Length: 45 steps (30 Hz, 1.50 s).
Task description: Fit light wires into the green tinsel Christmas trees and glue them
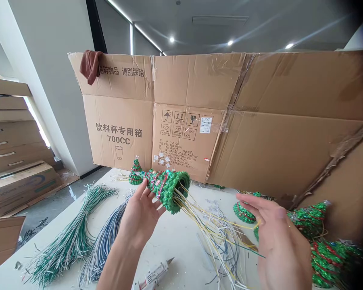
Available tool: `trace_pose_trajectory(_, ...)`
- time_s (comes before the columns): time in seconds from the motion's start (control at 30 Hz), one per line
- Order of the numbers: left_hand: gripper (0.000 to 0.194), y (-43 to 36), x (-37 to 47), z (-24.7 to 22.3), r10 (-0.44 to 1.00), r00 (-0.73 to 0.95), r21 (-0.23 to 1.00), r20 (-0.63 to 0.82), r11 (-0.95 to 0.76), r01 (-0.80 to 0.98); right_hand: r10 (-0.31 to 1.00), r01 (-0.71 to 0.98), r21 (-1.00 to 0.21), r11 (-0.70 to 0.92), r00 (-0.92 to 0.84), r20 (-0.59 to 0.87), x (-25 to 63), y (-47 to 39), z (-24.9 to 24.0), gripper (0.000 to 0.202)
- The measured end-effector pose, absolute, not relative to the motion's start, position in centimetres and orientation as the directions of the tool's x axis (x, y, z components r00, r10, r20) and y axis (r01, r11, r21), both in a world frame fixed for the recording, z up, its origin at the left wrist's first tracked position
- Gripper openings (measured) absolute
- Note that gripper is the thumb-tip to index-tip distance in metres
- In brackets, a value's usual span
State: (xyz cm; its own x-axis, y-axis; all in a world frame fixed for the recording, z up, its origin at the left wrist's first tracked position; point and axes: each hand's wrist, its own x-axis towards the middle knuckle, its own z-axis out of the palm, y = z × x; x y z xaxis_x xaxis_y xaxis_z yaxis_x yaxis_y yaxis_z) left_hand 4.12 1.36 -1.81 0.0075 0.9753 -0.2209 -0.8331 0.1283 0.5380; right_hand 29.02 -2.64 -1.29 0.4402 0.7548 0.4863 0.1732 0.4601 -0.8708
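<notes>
While the left hand grips a green beaded tree by its narrow end, tipped sideways above the white surface, a spray of thin wires trails out of its open base. The right hand hovers apart from it, fingers spread and holding nothing, just beside those wires. This looks like the inspecting or wire-sorting step on the tree. A next move would likely call for pinching the loose strands together near the base without snagging them. A glue gun lies below, and finished trees sit to the right.
</notes>
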Motion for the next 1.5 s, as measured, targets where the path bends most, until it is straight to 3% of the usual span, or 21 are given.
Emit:
trace_pose_trajectory(0.13,0.023,1.6,4.0,-2.0,0.974,-0.038,0.57,-0.221,0.098,-0.816,0.806,0.264,-0.893,0.363,0.391,0.444,29.6,-2.7,-1.1,0.039)
trace_pose_trajectory(0.3,0.025,1.6,4.0,-1.7,0.968,-0.109,0.62,-0.225,0.056,-0.782,0.814,0.226,-0.891,0.394,0.366,0.452,29.8,-2.5,-1.3,0.034)
trace_pose_trajectory(0.53,0.028,1.3,4.1,-2.1,0.99,-0.09,0.684,-0.111,0.01,-0.729,0.921,0.16,-0.913,0.375,0.044,0.386,28.4,-1.5,-1.3,0.034)
trace_pose_trajectory(0.8,0.038,1.1,5.0,-2.3,0.999,-0.04,0.76,-0.02,-0.011,-0.65,0.929,0.11,-0.923,0.37,-0.036,0.368,25.5,-1.9,-1.0,0.042)
trace_pose_trajectory(1.37,0.033,0.9,4.8,-2.5,0.998,-0.066,0.769,-0.024,-0.024,-0.639,0.945,0.069,-0.943,0.324,0.02,0.326,24.7,-2.1,-1.3,0.032)
trace_pose_trajectory(1.5,0.032,0.8,4.9,-2.2,0.999,-0.028,0.737,-0.026,0.0,-0.676,0.93,0.001,-0.936,0.352,0.11,0.35,25.0,-1.6,-1.9,0.032)
